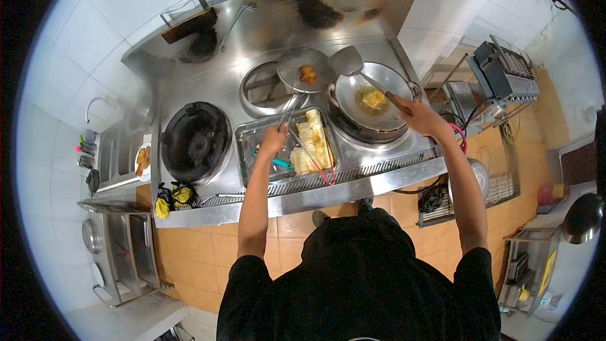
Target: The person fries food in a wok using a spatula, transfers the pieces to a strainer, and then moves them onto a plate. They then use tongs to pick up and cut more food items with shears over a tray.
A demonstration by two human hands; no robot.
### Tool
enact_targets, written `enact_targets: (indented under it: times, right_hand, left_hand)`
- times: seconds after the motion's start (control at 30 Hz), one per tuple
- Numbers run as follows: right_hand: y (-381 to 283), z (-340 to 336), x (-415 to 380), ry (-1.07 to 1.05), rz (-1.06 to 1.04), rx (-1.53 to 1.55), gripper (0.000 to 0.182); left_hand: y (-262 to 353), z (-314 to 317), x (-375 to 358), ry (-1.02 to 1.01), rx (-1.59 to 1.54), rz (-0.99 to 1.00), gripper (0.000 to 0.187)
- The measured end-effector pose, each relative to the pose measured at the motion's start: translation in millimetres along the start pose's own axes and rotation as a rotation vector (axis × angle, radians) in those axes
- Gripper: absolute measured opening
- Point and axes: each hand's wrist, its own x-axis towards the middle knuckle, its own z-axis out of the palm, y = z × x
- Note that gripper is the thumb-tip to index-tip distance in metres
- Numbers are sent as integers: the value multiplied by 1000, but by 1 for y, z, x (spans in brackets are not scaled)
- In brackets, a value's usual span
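Observation:
My left hand (273, 140) is closed around the handle of a round strainer (289, 63), held out over the middle burner. A browned fried piece (307, 75) lies in the strainer. My right hand (421, 119) grips the wooden handle of a wok spatula (346, 61), its broad blade raised above the wok's left rim. In the wok (394, 82), a golden piece of food (374, 99) sits in a little oil. Under my left hand, a metal tray (241, 161) holds pale yellow pieces (309, 145) and a teal-handled utensil (282, 163). A thin tool with a red loop (329, 175) lies across the tray.
A black wok-shaped burner (197, 142) fills the stove's left side, with yellow-and-black gloves (182, 196) at its front corner. Further left, a white plate with fried pieces (144, 159) stands by the sink (123, 142). Wire racks (467, 196) stand right of the stove.

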Motion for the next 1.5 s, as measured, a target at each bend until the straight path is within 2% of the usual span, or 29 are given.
enact_targets:
  times: [0.03,0.1,0.2,0.27,0.33,0.37,0.4,0.47,0.5,0.53,0.57,0.6,0.67,0.73,0.8,0.87,0.9,0.97,1.1,1.17,1.3,1.37,1.47,1.5]
  right_hand:
    - [3,6,-3,-3,-2,-4,52]
    - [21,23,-9,172,-148,17,53]
    - [50,44,-31,229,-92,154,55]
    - [64,59,-51,298,-104,195,53]
    - [55,57,-71,315,-31,437,53]
    - [65,61,-75,222,172,495,55]
    - [84,73,-77,228,178,510,55]
    - [120,100,-79,503,-67,474,56]
    - [121,99,-86,506,-66,481,56]
    - [113,90,-95,465,26,589,57]
    - [109,83,-102,421,118,695,57]
    - [109,80,-106,420,119,699,57]
    - [116,74,-112,326,324,834,54]
    - [130,80,-118,377,280,836,54]
    - [141,78,-121,425,236,843,54]
    - [146,72,-127,299,433,891,54]
    - [154,77,-128,291,435,893,54]
    - [172,90,-125,438,245,796,53]
    - [179,88,-128,361,284,741,53]
    - [160,72,-131,319,318,913,53]
    - [160,71,-129,212,428,938,53]
    - [164,80,-126,329,313,900,54]
    - [162,80,-124,335,236,937,54]
    - [158,77,-123,334,233,938,54]
  left_hand:
    - [-4,0,0,1,-5,-2,48]
    - [-9,-3,2,-12,-93,-3,47]
    - [0,-19,-15,-16,-209,-76,45]
    - [7,-27,-26,-2,-202,-47,45]
    - [10,-25,-33,13,-176,-23,44]
    - [11,-21,-37,60,-86,86,45]
    - [13,-14,-42,106,4,198,46]
    - [40,21,-83,82,-154,119,45]
    - [43,41,-94,80,-189,64,45]
    - [47,62,-105,78,-209,21,51]
    - [44,83,-109,91,-209,91,49]
    - [45,91,-113,91,-206,90,49]
    - [51,109,-115,-96,-289,-37,47]
    - [66,127,-121,-50,-258,0,46]
    - [68,142,-118,-147,-452,-108,46]
    - [73,164,-126,-113,-465,-155,47]
    - [69,173,-130,-109,-447,-141,44]
    - [63,179,-132,-95,-406,-161,42]
    - [79,181,-141,-73,-429,-152,44]
    - [80,187,-148,-79,-426,-174,44]
    - [75,187,-156,-64,-393,-170,43]
    - [74,193,-157,-44,-428,-192,42]
    - [70,192,-164,-72,-381,-147,42]
    - [75,185,-165,-67,-358,-195,42]
